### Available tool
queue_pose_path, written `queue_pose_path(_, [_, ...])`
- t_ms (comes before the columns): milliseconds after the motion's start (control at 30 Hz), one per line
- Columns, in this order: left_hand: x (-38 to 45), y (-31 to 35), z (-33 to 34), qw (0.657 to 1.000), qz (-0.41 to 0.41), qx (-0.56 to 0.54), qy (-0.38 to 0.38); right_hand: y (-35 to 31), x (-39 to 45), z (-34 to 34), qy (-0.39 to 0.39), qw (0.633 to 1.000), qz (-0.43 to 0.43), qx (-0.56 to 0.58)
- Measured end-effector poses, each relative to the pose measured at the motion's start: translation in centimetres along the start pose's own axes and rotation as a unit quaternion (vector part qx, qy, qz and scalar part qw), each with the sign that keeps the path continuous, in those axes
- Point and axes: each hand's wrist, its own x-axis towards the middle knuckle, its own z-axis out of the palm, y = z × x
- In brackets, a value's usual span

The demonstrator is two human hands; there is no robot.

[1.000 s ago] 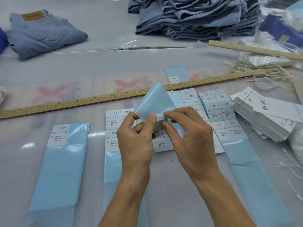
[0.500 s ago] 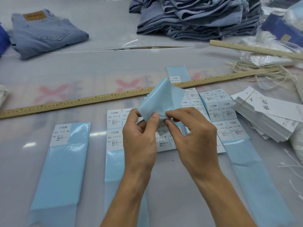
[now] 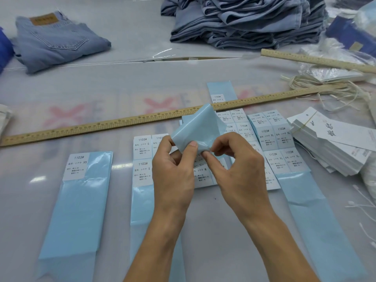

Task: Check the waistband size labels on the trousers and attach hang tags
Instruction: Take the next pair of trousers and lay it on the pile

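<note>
My left hand (image 3: 173, 165) and my right hand (image 3: 238, 169) meet over the middle of the table and both pinch the lower corner of a curled light-blue sticker backing strip (image 3: 200, 127). Below them lie blue strips with white size stickers: XS (image 3: 77, 166), S (image 3: 142, 159), M (image 3: 203, 176), L (image 3: 240, 127) and XL (image 3: 280, 147). A bundle of white hang tags (image 3: 333, 147) lies at the right. One folded pair of jeans (image 3: 55, 39) sits at the far left, and a pile of folded trousers (image 3: 244, 19) at the far centre.
A long wooden ruler (image 3: 122, 123) crosses the table behind the stickers; a second ruler (image 3: 317, 61) lies at the far right over plastic bags. Loose pale strings (image 3: 329, 92) and white tag loops (image 3: 362, 202) lie at the right.
The blue backing strip has curled and shifted slightly between my fingers; both hands stay in nearly the same place, still pinching it.
</note>
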Motion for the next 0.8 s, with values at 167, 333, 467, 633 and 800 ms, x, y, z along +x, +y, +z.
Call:
queue_pose_path(167, [0.1, 0.2, 0.0, 0.999, -0.003, -0.033, -0.001, -0.1, 0.1, -0.1, 0.035, 0.998, -0.045, -0.024])
queue_pose_path(333, [0.3, 0.6, -0.4, 0.996, -0.02, -0.076, -0.038, -0.3, 0.6, -0.5, 0.087, 0.996, 0.003, 0.025])
queue_pose_path(467, [0.3, 0.7, -0.8, 0.995, -0.017, -0.07, -0.07, 0.1, 1.0, -0.9, 0.012, 0.967, 0.161, 0.199])
queue_pose_path(633, [0.6, 0.8, -1.2, 0.996, -0.044, -0.083, -0.001, 0.4, 0.7, -0.9, -0.033, 0.958, 0.136, 0.249])
queue_pose_path(800, [1.3, 1.6, -2.4, 0.988, -0.09, -0.12, 0.027, 0.6, 0.7, -1.1, -0.088, 0.97, 0.116, 0.195])
